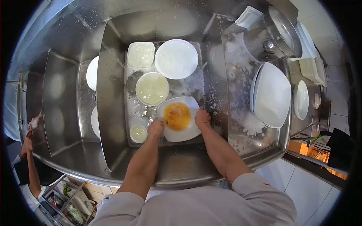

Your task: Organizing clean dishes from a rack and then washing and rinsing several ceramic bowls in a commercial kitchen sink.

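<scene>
The white squarish ceramic plate smeared with orange sauce [178, 118] lies flat in the stainless-steel sink basin [113, 98], directly between the person's two hands, so neither arm is clearly the nearer one. The left hand [155, 128] sits at the plate's left lower edge, fingers curled down onto the rim, though whether it truly grips cannot be told. The right hand [202, 117] rests on the plate's right edge, fingers folded over it and seemingly holding it. The sauce pools in the plate's centre. Just beyond the left hand stands a round white bowl of cloudy yellowish liquid [152, 88]; further out are a rounded rectangular white dish holding pale soapy water [140, 55] and a round white plate [176, 58] that looks bare. Close beside the left hand, to its left, is a small round white cup of yellowish liquid [138, 133]. Well right of the right hand, on the foamy steel counter [235, 75], leans a stack of large white square plates [270, 94].
</scene>
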`<action>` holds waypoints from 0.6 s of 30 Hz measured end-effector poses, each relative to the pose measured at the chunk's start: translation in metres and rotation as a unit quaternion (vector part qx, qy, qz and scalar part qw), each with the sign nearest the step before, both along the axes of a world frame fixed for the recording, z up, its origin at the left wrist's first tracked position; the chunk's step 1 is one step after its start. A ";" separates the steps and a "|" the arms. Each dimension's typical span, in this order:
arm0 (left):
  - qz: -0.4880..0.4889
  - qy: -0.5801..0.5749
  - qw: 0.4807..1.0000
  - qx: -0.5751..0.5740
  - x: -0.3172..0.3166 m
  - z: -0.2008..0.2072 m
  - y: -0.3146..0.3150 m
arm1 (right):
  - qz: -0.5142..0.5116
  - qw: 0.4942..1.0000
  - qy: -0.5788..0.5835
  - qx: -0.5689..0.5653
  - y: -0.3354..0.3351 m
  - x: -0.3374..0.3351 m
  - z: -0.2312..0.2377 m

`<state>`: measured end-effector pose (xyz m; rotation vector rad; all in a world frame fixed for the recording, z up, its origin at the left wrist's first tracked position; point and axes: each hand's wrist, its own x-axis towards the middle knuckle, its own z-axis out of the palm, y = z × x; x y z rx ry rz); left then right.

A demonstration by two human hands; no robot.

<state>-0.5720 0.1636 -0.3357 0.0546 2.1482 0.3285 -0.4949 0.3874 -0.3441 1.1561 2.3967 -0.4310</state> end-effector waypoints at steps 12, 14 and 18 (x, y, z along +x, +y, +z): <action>0.136 -0.274 0.925 0.226 -0.136 -0.008 -0.105 | -0.394 0.649 0.143 -0.635 -0.023 -0.100 0.056; 0.054 -0.168 0.939 0.297 -0.133 0.011 -0.106 | -0.346 0.727 0.152 -0.573 -0.041 -0.150 0.112; 0.350 0.012 0.886 0.303 -0.172 0.022 -0.104 | -0.249 0.716 0.325 -0.565 -0.086 -0.232 0.154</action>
